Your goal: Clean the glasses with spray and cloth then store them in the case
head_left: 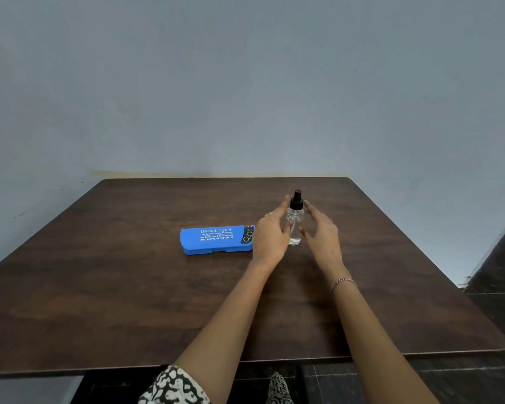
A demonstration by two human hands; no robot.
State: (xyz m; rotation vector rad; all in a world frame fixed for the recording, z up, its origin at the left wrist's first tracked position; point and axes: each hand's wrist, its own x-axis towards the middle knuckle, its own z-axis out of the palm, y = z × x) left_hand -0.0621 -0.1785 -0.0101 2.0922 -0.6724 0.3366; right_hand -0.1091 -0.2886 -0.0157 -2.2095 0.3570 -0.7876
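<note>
The spray bottle point(295, 225) stood upright, right of centre toward the far side of the surface point(129, 301). Its long axis ran straight up and down, black pump cap point(296, 201) on top, clear body below. Which way the nozzle faced, I could not tell.

The left grip point(270, 234) was on the bottle's left and the right grip point(322, 233) on its right, palms turned inward. Both were released, fingers straight and loosely spread, curled round nothing. The left fingers lay right at the bottle's edge, but I could not tell whether they touched it. The right fingers sat just beside it with a sliver of gap showing.

Just left of the bottle lay the case point(216, 239): blue, lid down. It lay flat, long axis running left to right across the surface, white lettering facing up. Its right end, with a dark patch, slipped behind the left grip.

A ring point(268, 214) showed on the left grip and a red-and-white thread bracelet point(343, 282) circled the right wrist. A black-and-white patterned sleeve point(172, 386) showed at the bottom edge.

The surface was dark brown with wood grain and rounded far corners. Its far edge met a plain pale blue-grey wall point(245, 83). Off to the right, a dark tiled floor point(502, 258) showed.
</note>
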